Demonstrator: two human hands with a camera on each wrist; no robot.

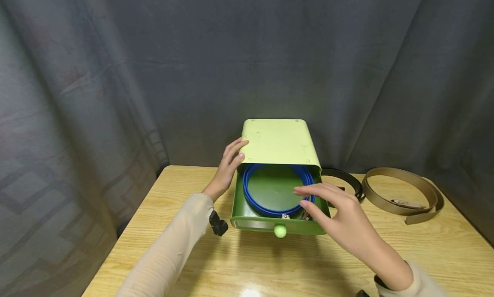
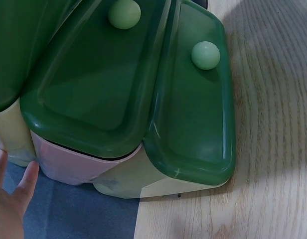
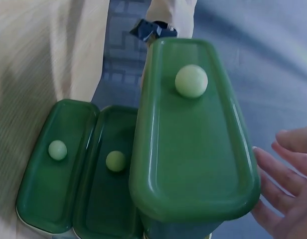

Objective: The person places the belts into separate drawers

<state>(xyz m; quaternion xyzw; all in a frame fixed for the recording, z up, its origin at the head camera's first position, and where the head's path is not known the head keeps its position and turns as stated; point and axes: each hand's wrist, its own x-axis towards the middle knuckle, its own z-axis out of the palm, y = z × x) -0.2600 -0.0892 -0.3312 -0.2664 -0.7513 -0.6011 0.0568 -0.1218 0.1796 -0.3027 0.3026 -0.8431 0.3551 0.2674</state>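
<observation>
A light green drawer cabinet (image 1: 278,140) stands on the wooden table (image 1: 162,228). Its top drawer (image 1: 254,223), dark green with a round pale knob (image 1: 280,231), is pulled out. A blue belt (image 1: 251,198) lies coiled inside it, its metal buckle at the front. My left hand (image 1: 233,156) rests with straight fingers against the cabinet's upper left edge. My right hand (image 1: 314,198) hovers over the drawer's right front corner, fingers relaxed, holding nothing. In the right wrist view the pulled-out drawer front (image 3: 193,164) juts past two closed ones, with the right hand's fingers (image 3: 288,184) beside it.
A black belt (image 1: 347,179) and a tan belt (image 1: 401,190) lie looped on the table right of the cabinet. A dark curtain (image 1: 115,74) hangs behind and to the left. The left wrist view shows closed lower drawer fronts (image 2: 193,109) with knobs.
</observation>
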